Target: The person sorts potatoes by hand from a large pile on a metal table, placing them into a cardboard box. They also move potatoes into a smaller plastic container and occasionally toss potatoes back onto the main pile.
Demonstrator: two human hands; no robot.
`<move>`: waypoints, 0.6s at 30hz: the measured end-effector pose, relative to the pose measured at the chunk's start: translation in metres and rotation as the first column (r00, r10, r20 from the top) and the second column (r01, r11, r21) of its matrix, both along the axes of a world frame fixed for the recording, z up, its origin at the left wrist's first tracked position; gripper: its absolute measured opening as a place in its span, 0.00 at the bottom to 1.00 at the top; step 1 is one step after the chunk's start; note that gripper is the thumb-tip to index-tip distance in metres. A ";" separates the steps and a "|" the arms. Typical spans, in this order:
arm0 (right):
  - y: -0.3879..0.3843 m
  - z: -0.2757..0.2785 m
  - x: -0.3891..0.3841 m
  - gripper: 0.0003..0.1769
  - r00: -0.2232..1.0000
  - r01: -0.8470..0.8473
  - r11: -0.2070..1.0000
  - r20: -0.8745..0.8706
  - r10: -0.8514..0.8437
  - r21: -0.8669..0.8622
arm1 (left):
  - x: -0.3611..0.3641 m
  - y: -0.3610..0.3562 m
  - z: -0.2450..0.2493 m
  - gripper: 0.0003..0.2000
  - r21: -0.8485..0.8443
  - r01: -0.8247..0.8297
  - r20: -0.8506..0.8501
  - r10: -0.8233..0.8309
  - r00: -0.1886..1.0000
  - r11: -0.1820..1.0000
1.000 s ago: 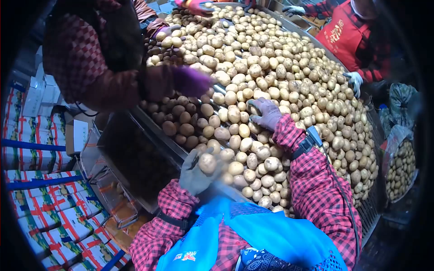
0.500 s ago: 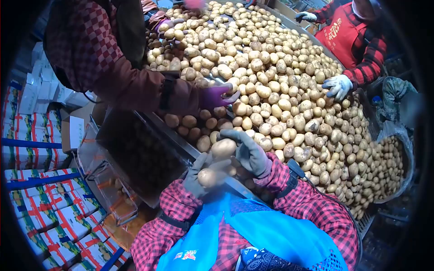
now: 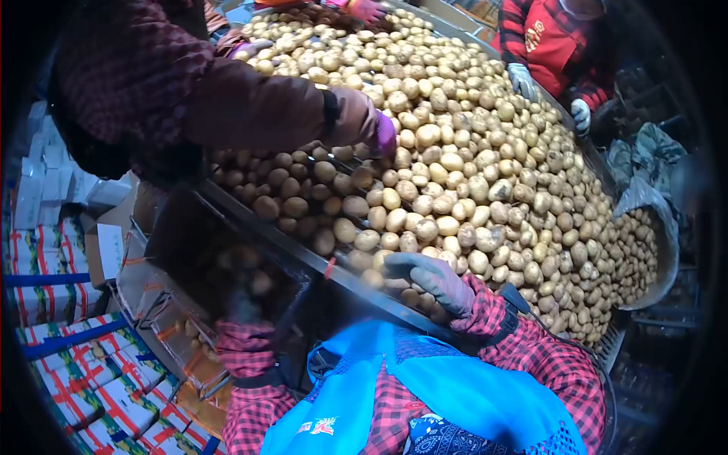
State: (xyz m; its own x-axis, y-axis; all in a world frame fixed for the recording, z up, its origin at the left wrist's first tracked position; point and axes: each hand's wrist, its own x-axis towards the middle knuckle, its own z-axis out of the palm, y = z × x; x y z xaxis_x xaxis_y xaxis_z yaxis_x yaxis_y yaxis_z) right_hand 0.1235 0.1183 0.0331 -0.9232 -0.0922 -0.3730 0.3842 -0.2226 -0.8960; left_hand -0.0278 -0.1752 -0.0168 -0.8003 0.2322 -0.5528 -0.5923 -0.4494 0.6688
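Observation:
A broad heap of potatoes (image 3: 455, 163) covers the sorting table in front of me. My right hand (image 3: 434, 282), in a grey glove, is over the potatoes at the near edge, fingers stretched out and holding nothing visible. Blurred potatoes (image 3: 371, 277) lie just beyond its fingertips. To the left, my left hand (image 3: 244, 305) reaches over a dark bin (image 3: 182, 241) beside the table. Motion smears its fingers, and a few blurred potatoes (image 3: 260, 282) show right at them; I cannot tell whether it grips any.
A co-worker's purple-gloved hand (image 3: 385, 135) reaches into the heap from the left. Across the table stands a person in a red apron (image 3: 542, 45), with white gloves at the rim. Printed cartons (image 3: 98, 371) are stacked at left. The table's metal edge (image 3: 349, 284) runs before me.
My left hand has moved left from the table edge to over the bin, and potatoes were in both hands before. My right hand has shifted slightly right and down. The co-worker's arm has reached farther in.

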 end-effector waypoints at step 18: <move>0.009 -0.028 0.031 0.22 0.993 -0.107 0.939 -0.016 0.119 0.328 | 0.080 0.008 -0.070 0.16 0.696 -0.184 0.281 -0.028 0.959 0.694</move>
